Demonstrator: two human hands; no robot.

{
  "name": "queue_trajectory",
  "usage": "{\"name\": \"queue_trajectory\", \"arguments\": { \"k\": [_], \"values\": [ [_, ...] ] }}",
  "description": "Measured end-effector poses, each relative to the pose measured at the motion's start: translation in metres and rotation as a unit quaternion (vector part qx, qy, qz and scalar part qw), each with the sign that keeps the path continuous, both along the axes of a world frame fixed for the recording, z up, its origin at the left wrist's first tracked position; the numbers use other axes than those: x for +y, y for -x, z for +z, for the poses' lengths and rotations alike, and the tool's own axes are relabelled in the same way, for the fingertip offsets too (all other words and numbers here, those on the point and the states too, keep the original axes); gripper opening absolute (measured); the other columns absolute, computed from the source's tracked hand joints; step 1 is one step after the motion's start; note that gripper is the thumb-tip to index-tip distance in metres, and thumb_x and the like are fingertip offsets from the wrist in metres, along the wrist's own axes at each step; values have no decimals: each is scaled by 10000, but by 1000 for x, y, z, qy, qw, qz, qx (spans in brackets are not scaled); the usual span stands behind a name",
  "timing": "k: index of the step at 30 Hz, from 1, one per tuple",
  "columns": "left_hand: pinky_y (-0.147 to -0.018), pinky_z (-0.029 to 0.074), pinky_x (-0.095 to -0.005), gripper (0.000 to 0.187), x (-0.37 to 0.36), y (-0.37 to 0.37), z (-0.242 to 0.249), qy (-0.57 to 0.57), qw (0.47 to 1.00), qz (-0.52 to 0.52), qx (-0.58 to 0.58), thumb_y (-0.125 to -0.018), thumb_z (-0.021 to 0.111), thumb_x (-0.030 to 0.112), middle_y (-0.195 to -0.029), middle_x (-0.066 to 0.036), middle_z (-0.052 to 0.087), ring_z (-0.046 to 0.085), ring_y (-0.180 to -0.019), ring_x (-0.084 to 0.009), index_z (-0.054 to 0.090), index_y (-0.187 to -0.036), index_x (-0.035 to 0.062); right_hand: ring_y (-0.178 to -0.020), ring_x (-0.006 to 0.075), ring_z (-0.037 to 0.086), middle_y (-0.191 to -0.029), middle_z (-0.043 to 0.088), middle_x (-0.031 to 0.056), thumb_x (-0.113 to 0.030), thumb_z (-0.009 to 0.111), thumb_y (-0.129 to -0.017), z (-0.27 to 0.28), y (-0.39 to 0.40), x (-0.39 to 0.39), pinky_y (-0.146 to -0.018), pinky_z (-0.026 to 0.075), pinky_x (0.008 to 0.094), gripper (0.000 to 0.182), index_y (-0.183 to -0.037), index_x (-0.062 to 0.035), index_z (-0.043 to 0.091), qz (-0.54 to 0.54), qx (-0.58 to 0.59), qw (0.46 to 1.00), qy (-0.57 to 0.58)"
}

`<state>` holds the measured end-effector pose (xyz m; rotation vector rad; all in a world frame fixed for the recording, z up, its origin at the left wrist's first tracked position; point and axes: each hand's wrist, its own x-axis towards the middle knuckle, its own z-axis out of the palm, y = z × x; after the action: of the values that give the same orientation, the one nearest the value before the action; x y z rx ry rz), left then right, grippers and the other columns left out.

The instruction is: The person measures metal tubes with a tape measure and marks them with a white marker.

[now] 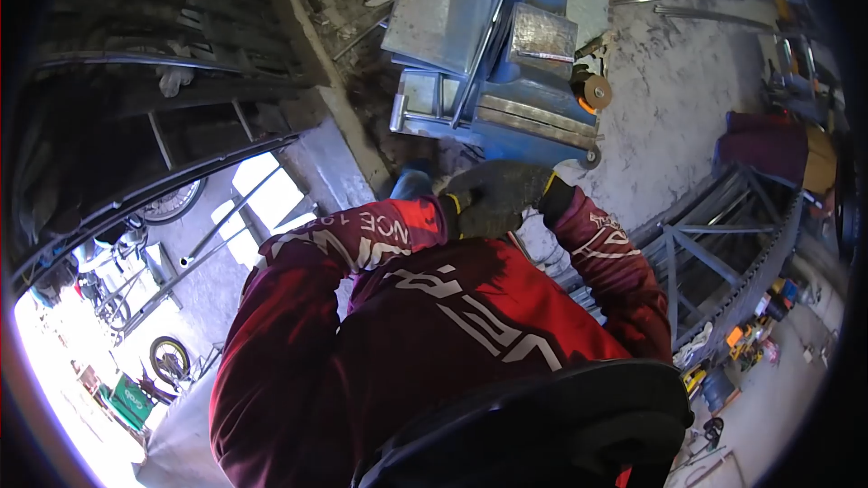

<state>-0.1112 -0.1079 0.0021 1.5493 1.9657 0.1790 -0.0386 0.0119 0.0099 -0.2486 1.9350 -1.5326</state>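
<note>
Jersey and black brim: the red and maroon jersey [380, 352] fills the lower middle and, with the black brim [542, 425], hides the near floor; dark edges crop the rest of the view.
Blue bench: the blue bench [542, 86] lies ahead of both hands, its near side just beyond the gloves. Whether they touch it cannot be told.
Flat metal bars: along the bench's near side, the flat metal bars [533, 122] have their long axis running left to right across the fingers' forward line, the right end slightly nearer the body.
Long tube: the long tube [488, 36] slants from far right to near left over the bench; its near end lies closer to the left hand.
Hands: the left hand [470, 190] and right hand [529, 188], in dark gloves, come together before the chest. The dark gloves merge, so whether the fingers are spread, pressed together or pinching anything cannot be told.
Brown disc: the brown disc [597, 91] stands at the bench's right end, ahead and to the right of the gloves, with the right hand nearer.
Blue shape: beside the left glove, the blue shape [411, 184] is partly hidden and hard to identify.
</note>
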Motion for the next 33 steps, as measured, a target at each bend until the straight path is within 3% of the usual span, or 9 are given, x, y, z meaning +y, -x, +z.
{"name": "queue_trajectory", "arguments": {
  "k": [2, 6, 8, 9, 11, 18, 20, 33],
  "values": [
    [-652, 549, -430, 256, -4, 5, -1, 7, 1000, -7, -10, -864, 679, 348, -775, -125, 683, 683, -770, -348, 693, -853, 93, -958, 253, 701, -1021, 743, 129, -418, 718, -855, 25, 20, -8, -869, 516, 371, 404, -1124, -117, 718, 65, -38, 996, -49],
    [-655, 549, -428, 251, -8, 14, -2, 19, 999, -16, -27, -861, 682, 344, -780, -124, 684, 683, -773, -345, 693, -857, 93, -939, 249, 693, -1036, 739, 121, -407, 683, -900, 5, 29, -19, -874, 513, 370, 400, -1137, -86, 710, 29, -68, 997, -16],
    [-656, 549, -428, 248, -8, 16, -1, 23, 999, -20, -32, -860, 684, 342, -782, -124, 684, 683, -774, -343, 692, -859, 94, -975, 153, 662, -1137, 738, 101, -266, 735, -889, -9, 33, -19, -902, 528, 360, 493, -1308, -23, 638, 45, -84, 995, 7],
    [-657, 549, -427, 247, -7, 17, 0, 26, 999, -24, -34, -859, 684, 341, -784, -124, 685, 683, -775, -343, 692, -860, 94, -975, 153, 662, -1137, 738, 101, -266, 735, -889, -16, 29, -22, -902, 528, 360, 493, -1308, -23, 638, 40, -88, 995, 5],
    [-658, 550, -426, 245, -4, 16, 2, 27, 998, -33, -38, -857, 686, 339, -786, -123, 685, 683, -776, -341, 692, -862, 94, -966, 152, 659, -1104, 741, 89, -218, 753, -873, -26, 20, -24, -904, 527, 355, 468, -1281, -13, 650, -60, -28, 988, 138],
    [-663, 550, -424, 237, 19, 6, 15, 26, 997, -57, -39, -852, 691, 331, -794, -121, 687, 683, -782, -336, 691, -869, 95, -959, 155, 655, -1092, 734, 61, -229, 802, -839, 69, 57, -31, -893, 529, 360, 493, -1257, -10, 657, -3, -122, 985, 123],
    [-664, 551, -423, 235, 23, 5, 19, 31, 997, -62, -34, -850, 693, 329, -797, -121, 687, 684, -783, -334, 691, -871, 95, -834, 173, 645, -870, 684, 25, -196, 760, -861, 91, 52, -40, -769, 503, 322, 168, -960, -72, 701, -82, -53, 986, 139],
    [-673, 552, -418, 224, 41, -16, 36, 80, 994, -75, -7, -840, 703, 316, -812, -118, 691, 684, -793, -324, 690, -885, 97, -862, 189, 656, -920, 694, 52, -244, 782, -844, 109, 34, -28, -793, 511, 339, 284, -1029, -52, 684, -78, -44, 992, 87]
  ]
}}
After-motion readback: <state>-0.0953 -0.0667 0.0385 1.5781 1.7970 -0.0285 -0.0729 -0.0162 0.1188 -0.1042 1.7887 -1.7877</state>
